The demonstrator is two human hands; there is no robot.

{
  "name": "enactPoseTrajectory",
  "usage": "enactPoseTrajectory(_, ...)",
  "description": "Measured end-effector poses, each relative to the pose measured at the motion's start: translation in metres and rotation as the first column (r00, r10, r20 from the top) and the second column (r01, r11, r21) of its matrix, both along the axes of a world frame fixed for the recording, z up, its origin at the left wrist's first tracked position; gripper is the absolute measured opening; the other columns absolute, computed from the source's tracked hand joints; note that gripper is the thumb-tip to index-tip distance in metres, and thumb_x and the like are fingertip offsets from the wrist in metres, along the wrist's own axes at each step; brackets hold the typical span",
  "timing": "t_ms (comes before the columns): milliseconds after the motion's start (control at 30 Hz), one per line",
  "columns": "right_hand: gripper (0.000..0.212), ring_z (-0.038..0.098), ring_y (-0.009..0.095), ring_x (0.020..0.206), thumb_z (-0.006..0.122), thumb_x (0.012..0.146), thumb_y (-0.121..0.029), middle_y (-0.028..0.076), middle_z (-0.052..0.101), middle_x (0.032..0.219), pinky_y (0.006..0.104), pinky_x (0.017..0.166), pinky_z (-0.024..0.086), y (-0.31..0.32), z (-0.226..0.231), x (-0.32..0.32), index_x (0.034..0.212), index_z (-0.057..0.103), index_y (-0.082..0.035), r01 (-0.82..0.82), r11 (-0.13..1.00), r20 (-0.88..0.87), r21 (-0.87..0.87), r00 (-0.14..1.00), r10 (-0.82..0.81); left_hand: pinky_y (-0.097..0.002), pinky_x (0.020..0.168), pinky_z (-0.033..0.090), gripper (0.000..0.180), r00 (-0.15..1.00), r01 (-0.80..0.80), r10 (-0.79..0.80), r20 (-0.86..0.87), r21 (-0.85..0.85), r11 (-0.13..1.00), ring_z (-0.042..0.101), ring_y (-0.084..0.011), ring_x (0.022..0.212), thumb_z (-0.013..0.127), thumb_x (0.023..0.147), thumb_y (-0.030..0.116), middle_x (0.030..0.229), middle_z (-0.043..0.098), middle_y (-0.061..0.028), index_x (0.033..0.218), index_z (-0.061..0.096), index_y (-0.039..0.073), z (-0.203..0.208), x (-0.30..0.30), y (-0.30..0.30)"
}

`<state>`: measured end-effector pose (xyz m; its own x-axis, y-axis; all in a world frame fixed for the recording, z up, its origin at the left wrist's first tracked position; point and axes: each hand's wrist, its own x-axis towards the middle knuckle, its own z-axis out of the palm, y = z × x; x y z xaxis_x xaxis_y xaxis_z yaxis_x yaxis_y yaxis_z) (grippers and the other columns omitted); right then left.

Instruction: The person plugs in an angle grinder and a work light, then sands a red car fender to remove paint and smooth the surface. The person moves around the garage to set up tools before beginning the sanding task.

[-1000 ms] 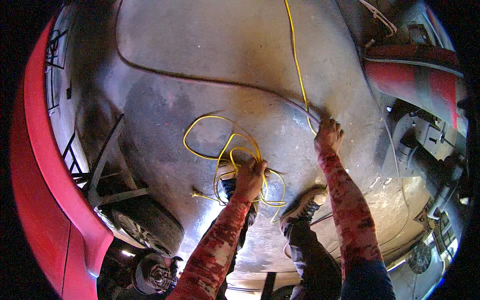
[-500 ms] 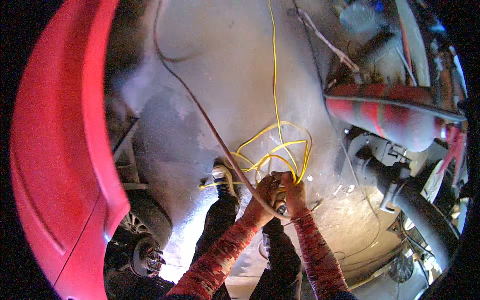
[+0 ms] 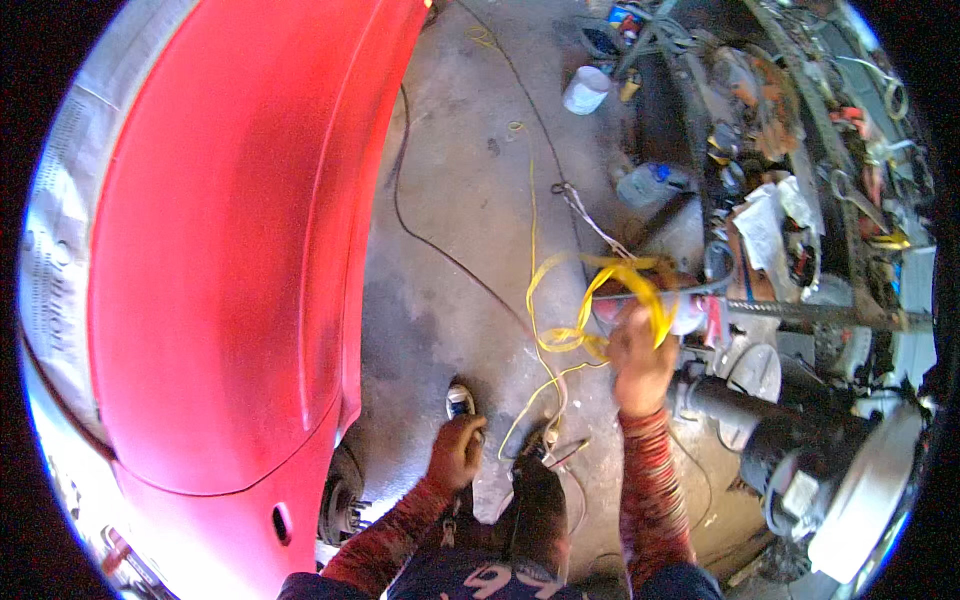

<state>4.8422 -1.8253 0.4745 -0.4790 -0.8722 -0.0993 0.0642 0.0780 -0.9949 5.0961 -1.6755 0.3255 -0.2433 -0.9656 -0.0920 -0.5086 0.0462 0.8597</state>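
Observation:
My right hand (image 3: 640,365) is raised over the floor, its fingers closed round a yellow cable (image 3: 560,338) gathered in loose loops. One length of the cable hangs below the loops near my feet, and another runs away across the floor. Lower and to the left, my left hand (image 3: 457,452) has its fingers curled in, with nothing visible in them. A dark brown hose (image 3: 455,262) lies along the floor and passes between my two hands towards my shoes.
A red car body panel (image 3: 230,250) fills the left side. At right stand a grey cylindrical machine part (image 3: 735,405) and a cluttered rack with papers (image 3: 765,225). A white bucket (image 3: 586,91) and a clear plastic bottle (image 3: 645,185) are farther off.
My hands have parted. The right has lifted the looped yellow cable up and to the right; the left has let go and dropped lower left. My view has tilted up, showing more floor and panel.

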Motion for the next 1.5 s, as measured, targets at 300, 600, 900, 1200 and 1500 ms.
enactPoseTrajectory(300, 0.031, 0.028, 0.001, 0.047, 0.054, 0.107, -0.039, -0.009, 0.036, 0.062, 0.0205, 0.039, 0.02, -0.073, 0.351, -0.001, 0.099, 0.061, -0.009, -0.162, 0.912, -0.108, -0.376, 0.986, 0.13, -0.0351, 0.071, 0.058, 0.021, 0.967, -0.028, 0.064, -0.245, 0.146, 0.989, 0.072, -0.0233, 0.079, 0.058, 0.102, 0.019, 0.089, 0.072, -0.0122, 0.109, 0.067, 0.001, 0.092, 0.043, -0.069)
enactPoseTrajectory(600, 0.027, 0.023, 0.006, 0.044, 0.051, 0.108, -0.033, -0.007, 0.03, 0.057, 0.0248, 0.04, 0.02, -0.108, 0.457, -0.072, 0.106, 0.063, -0.009, -0.257, 0.796, 0.227, -0.548, 0.87, 0.438, -0.0334, 0.07, 0.055, 0.019, 0.934, 0.19, -0.143, -0.328, 0.119, 0.975, 0.067, -0.0178, 0.08, 0.06, 0.103, 0.019, 0.091, 0.069, -0.0112, 0.107, 0.066, 0.002, 0.142, 0.039, -0.177)
enactPoseTrajectory(900, 0.042, 0.024, 0.009, 0.044, 0.033, 0.112, -0.04, -0.004, 0.031, 0.06, 0.0278, 0.043, 0.026, -0.213, 0.384, -0.09, 0.115, 0.057, -0.006, -0.27, 0.648, 0.48, -0.712, 0.486, 0.73, -0.0432, 0.09, 0.053, 0.05, 0.711, 0.701, -0.703, -0.001, 0.07, 0.71, 0.068, -0.034, 0.103, 0.07, 0.091, 0.042, 0.116, 0.069, -0.0179, 0.127, 0.062, 0.007, 0.212, -0.062, -0.354)
enactPoseTrajectory(1200, 0.043, 0.023, 0.008, 0.044, 0.031, 0.113, -0.042, -0.003, 0.031, 0.064, 0.027, 0.041, 0.023, -0.398, 0.451, -0.169, 0.119, 0.052, -0.004, -0.137, 0.55, 0.407, -0.824, 0.532, 0.742, -0.0418, 0.09, 0.053, 0.048, 0.31, 0.938, -0.871, -0.382, 0.272, 0.215, 0.068, -0.0263, 0.104, 0.059, 0.101, 0.043, 0.114, 0.071, -0.0147, 0.129, 0.063, 0.004, 0.29, -0.163, -0.594)
enactPoseTrajectory(1500, 0.027, 0.029, 0.006, 0.05, 0.035, 0.11, -0.032, -0.004, 0.039, 0.072, 0.027, 0.043, 0.023, -0.582, 0.455, -0.232, 0.113, 0.05, -0.009, -0.13, 0.5, 0.327, -0.856, 0.614, 0.719, -0.0333, 0.063, 0.047, 0.032, 0.897, 0.372, -0.316, -0.309, 0.143, 0.917, 0.059, -0.0125, 0.072, 0.074, 0.095, 0.032, 0.073, 0.062, -0.0066, 0.09, 0.068, 0.001, 0.199, -0.123, -0.861)
